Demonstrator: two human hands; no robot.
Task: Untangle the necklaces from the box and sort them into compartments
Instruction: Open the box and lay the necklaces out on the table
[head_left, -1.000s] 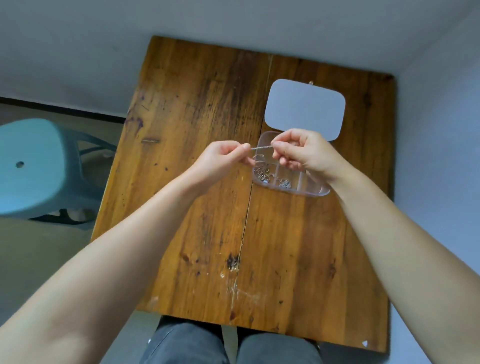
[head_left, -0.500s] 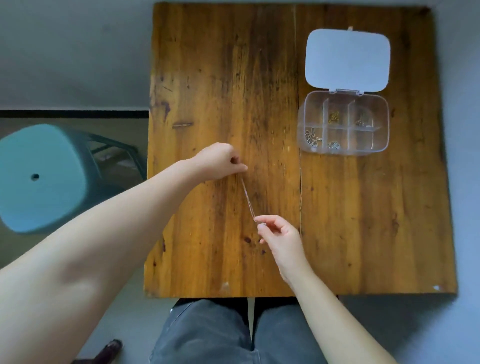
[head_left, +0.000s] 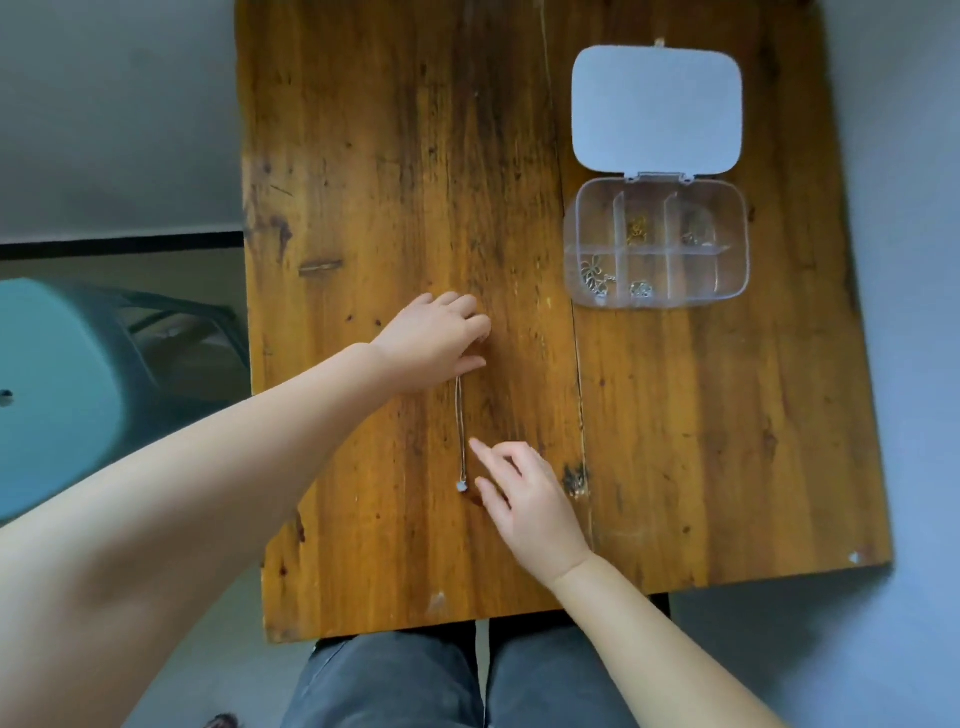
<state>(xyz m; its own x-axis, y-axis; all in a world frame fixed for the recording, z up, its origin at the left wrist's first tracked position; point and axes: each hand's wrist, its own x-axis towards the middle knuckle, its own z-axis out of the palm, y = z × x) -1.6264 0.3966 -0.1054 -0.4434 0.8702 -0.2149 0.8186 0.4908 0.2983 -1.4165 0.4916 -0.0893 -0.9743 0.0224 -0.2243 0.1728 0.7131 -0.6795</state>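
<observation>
Sitting under everything is a worn wooden table (head_left: 395, 182), and near its far right corner is the clear box (head_left: 655, 243) with its lid (head_left: 656, 106) flipped open flat, a few necklaces already in the compartments. Left hand (head_left: 434, 340) is curled down on the top end of 1 thin necklace (head_left: 461, 431), laid straight toward the near edge mid-table. Right hand (head_left: 524, 499) is loose and open just beside its little pendant (head_left: 461, 486), holding nothing.
</observation>
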